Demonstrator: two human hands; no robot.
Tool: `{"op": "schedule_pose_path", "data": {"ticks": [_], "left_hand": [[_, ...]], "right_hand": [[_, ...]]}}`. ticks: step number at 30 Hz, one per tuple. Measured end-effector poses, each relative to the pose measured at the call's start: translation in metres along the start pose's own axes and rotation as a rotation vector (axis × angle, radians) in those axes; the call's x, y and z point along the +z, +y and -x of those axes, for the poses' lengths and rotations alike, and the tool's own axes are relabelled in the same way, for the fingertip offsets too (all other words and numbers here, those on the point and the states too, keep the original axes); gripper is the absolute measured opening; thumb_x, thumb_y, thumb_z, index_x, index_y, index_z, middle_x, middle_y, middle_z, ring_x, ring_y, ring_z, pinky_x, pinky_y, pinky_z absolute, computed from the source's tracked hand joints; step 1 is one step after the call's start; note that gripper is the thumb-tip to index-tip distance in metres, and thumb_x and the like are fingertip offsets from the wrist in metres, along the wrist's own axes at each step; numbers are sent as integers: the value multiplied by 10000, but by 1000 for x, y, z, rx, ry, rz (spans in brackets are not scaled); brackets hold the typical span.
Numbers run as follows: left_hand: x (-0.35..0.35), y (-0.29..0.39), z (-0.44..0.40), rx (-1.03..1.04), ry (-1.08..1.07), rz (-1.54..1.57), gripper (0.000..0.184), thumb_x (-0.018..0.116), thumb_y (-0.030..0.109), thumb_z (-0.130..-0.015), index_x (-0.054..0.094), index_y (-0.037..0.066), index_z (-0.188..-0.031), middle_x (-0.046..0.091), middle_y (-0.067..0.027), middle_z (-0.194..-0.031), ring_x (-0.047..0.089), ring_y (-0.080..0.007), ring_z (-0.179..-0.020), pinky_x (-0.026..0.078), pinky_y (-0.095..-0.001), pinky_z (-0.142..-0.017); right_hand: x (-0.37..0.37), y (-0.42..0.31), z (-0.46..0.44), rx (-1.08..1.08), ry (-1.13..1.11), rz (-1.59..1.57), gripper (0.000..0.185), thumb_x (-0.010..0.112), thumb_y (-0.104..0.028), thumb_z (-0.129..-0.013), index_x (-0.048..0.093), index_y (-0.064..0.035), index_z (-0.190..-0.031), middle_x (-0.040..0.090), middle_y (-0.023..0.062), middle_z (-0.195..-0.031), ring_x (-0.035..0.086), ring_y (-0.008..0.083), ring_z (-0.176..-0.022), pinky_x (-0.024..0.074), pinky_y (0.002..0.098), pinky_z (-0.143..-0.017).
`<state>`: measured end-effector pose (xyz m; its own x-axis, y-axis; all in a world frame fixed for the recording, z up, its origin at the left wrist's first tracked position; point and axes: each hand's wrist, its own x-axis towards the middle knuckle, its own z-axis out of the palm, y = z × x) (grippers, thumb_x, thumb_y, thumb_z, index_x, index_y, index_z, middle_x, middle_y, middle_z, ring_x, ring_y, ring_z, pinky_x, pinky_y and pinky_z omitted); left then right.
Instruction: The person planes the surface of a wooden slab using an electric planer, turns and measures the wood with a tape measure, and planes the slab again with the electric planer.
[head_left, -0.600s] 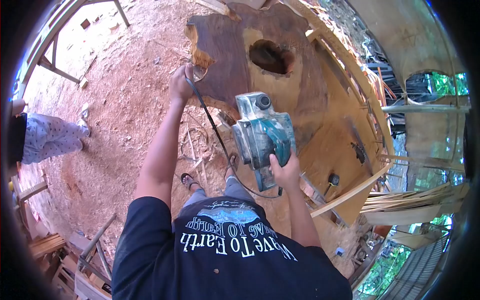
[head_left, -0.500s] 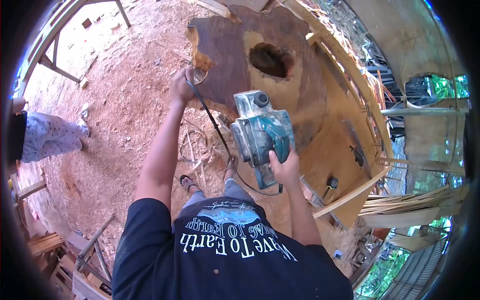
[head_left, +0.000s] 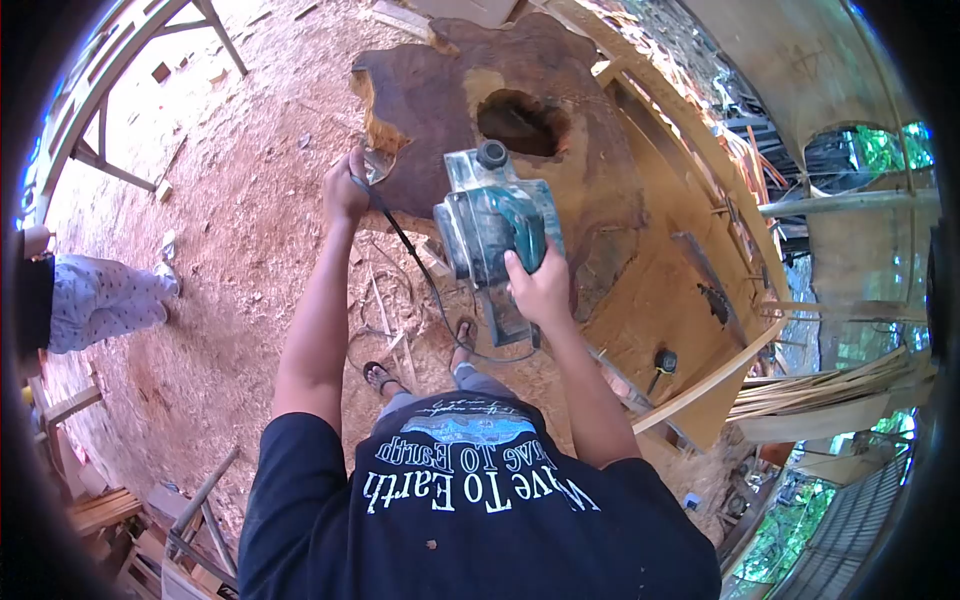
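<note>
My right hand (head_left: 540, 287) is wrapped round the teal rear handle of a dusty electric planer (head_left: 480, 225). The planer is over the near edge of a big dark wood slab (head_left: 430, 110); whether it touches the wood I cannot tell. A ragged hole (head_left: 522, 122) opens in the slab, with a paler, planed-looking strip beside it. My left hand (head_left: 346, 188) is closed on the black power cord (head_left: 408, 240), by the slab's rough left edge. From there the cord loops down to the planer's rear.
A sawdust-covered board (head_left: 650, 290) lies to the right, with a small black-and-yellow object (head_left: 665, 362) on it. Wood shavings cover the floor (head_left: 230, 220). At far left stands another person (head_left: 105, 295). Thin wood strips (head_left: 820, 390) are stacked at right.
The planer in my right hand has moved forward, farther over the slab. My left hand still grips the cord, and the whole view has shifted slightly.
</note>
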<state>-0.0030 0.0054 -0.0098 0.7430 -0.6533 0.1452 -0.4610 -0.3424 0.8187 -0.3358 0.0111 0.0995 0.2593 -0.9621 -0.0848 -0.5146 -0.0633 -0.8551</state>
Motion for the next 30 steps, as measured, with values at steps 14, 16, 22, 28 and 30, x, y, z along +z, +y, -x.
{"op": "schedule_pose_path", "data": {"ticks": [14, 16, 22, 28, 30], "left_hand": [[5, 4, -16, 180, 81, -26, 549, 405, 441, -1067, 638, 11, -817, 607, -249, -730, 604, -456, -726, 456, -493, -662], [6, 2, -14, 161, 66, -35, 550, 403, 441, -1068, 633, 14, -807, 604, -245, -721, 604, -448, -707, 458, -489, -648], [4, -9, -10, 74, -26, -55, 519, 391, 489, -1051, 687, 73, -955, 671, -238, -864, 643, -467, -846, 494, -537, -714], [5, -9, -9, 132, 2, -135, 530, 362, 472, -1063, 649, 73, -865, 655, -227, -794, 640, -456, -775, 481, -534, -669], [5, -8, -9, 125, -2, -146, 528, 359, 468, -1064, 652, 75, -869, 655, -225, -792, 640, -454, -774, 483, -532, -671]], "right_hand": [[58, -32, -172, -203, 101, -22, 355, 696, -216, -788, 655, 57, -1011, 697, 292, -909, 689, 454, -902, 543, 490, -811], [66, -34, -209, -262, 116, 47, 311, 691, -201, -811, 649, 61, -974, 691, 224, -811, 690, 350, -716, 549, 430, -660], [82, -53, -278, -217, 139, 25, 305, 668, -236, -731, 686, 40, -860, 705, 269, -834, 701, 433, -851, 551, 485, -794], [88, -61, -306, -198, 159, 55, 298, 661, -230, -709, 694, 39, -833, 710, 260, -817, 707, 422, -817, 559, 474, -774], [90, -61, -312, -205, 179, 71, 302, 663, -233, -705, 696, 39, -831, 711, 260, -819, 709, 419, -815, 560, 472, -774]]}}
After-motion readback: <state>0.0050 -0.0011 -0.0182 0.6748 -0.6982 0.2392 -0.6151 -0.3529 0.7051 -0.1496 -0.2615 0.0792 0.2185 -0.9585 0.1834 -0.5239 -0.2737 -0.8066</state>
